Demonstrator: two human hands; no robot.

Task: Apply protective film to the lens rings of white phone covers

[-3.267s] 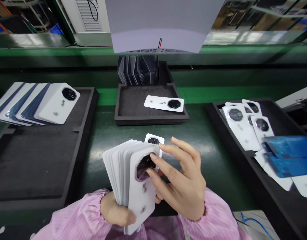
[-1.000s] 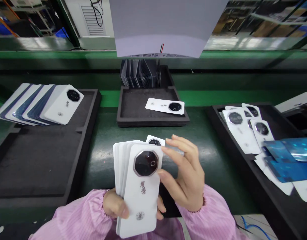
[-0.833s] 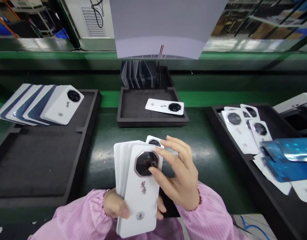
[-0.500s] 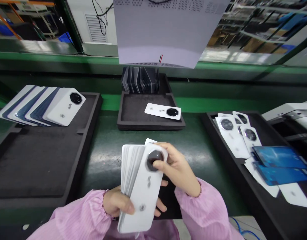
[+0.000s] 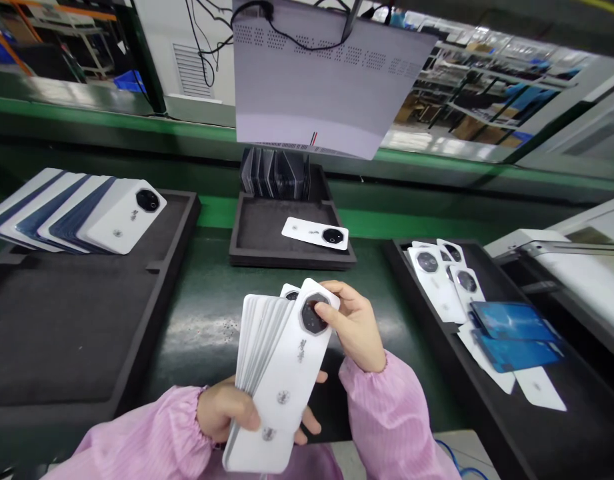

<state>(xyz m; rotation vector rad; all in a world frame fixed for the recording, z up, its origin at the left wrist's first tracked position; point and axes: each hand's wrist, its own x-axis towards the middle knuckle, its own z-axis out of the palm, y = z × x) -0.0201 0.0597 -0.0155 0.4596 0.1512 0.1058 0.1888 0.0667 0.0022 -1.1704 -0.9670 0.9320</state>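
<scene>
A fanned stack of thin white phone back panels (image 5: 257,333) is held over the bench by my left hand (image 5: 231,407), its thumb across the lower end and its fingers behind. On top, one white phone back panel (image 5: 291,380) with a dark octagonal camera area is gripped by my right hand (image 5: 354,323) at its upper right corner. The right thumb presses on the camera area. A second round logo shows below that panel's lower end, on the panel beneath. Another panel's camera end peeks out behind the stack.
At left, a dark foam tray (image 5: 87,327) bears white and blue-backed panels (image 5: 87,213). A smaller tray (image 5: 291,260) ahead holds one loose panel (image 5: 314,233) and upright dark sheets (image 5: 275,175). The right tray (image 5: 551,433) carries loose panels and blue films (image 5: 511,321). A monitor (image 5: 317,93) overhangs.
The top panel has slid up along the stack with my right hand, uncovering the lower logo beneath. The stack has fanned slightly. The camera view has shifted.
</scene>
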